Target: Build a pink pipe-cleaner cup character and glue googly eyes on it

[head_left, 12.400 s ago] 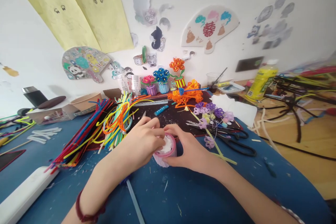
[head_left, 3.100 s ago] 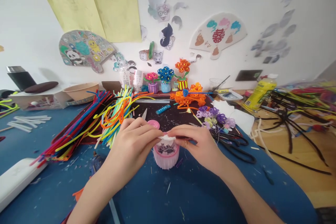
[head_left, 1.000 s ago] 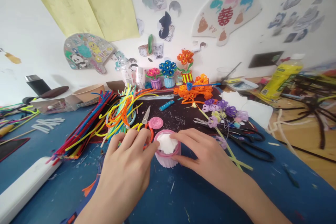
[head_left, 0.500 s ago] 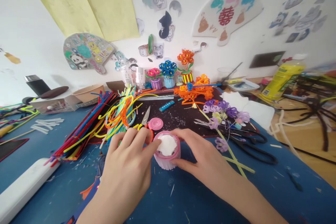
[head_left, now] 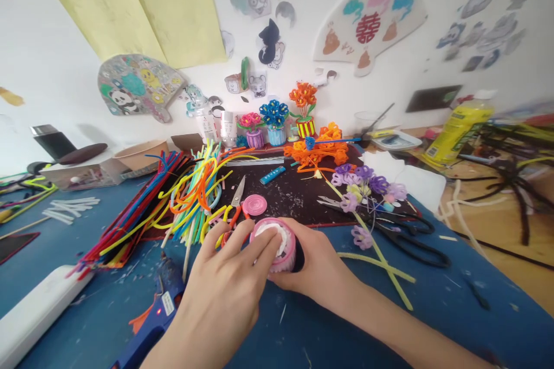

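A small pink pot (head_left: 283, 264) with a ribbed side stands before me, white padding (head_left: 281, 232) inside its rim. Round its right side and front curls my right hand (head_left: 314, 256), gripping it. My left hand (head_left: 234, 277) holds nothing. Its fingers are stretched out and apart, with two fingertips pressing on the padding, partly covering it. Just behind the pot lies a flat pink coiled disc (head_left: 254, 205), beside orange-handled scissors (head_left: 237, 199). A blue glue gun (head_left: 167, 300) with a small red light rests left of my left forearm.
Bundles of pipe cleaners (head_left: 130, 207) lie to the left. Purple pipe-cleaner flowers (head_left: 361, 184) and black scissors (head_left: 398, 230) are on the right. Potted pipe-cleaner flowers (head_left: 276, 115) line the wall. A white box-like object (head_left: 43, 305) is at the left and a yellow bottle (head_left: 459, 130) at the right.
My left fingers have moved from the pot's left rim onto the white padding inside. My right hand has wrapped more closely around the pot. More of the glue gun shows.
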{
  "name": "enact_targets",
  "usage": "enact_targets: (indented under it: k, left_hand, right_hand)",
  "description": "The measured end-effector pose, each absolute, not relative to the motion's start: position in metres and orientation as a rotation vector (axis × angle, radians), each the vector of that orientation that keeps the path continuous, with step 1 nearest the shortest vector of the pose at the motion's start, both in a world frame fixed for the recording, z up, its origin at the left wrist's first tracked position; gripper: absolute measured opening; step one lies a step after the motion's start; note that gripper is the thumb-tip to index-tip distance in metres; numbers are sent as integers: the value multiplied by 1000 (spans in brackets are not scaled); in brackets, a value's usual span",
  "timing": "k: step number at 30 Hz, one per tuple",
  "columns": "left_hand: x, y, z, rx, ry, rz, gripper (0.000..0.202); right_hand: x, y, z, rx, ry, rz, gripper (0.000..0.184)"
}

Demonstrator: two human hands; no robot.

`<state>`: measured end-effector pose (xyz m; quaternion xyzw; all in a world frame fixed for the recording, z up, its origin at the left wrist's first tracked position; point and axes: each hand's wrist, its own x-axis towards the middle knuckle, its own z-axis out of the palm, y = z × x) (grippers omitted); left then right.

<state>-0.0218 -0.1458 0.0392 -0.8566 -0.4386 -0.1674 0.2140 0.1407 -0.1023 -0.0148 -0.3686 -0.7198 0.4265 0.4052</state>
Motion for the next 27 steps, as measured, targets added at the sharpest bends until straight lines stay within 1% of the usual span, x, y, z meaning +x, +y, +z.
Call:
enact_targets:
  k: [7,13,19,27]
  left_hand:
    - [-21,-144,41,-2365,-1187,-383,49]
    - [-28,-142,42,-2352,-1152,-470,55]
    - [-30,-137,38,-2373,-1113,-371,53]
    - [-29,-133,45,-2357,-986,-231,41]
  right_hand:
    - [141,-103,-15,-923,-1830,1062,50]
    - [141,-104,-14,-903,-1814,1073,50]
    - [142,-106,-14,-876,-1803,1068,51]
    - [142,-105,-13,-921,-1804,1088,51]
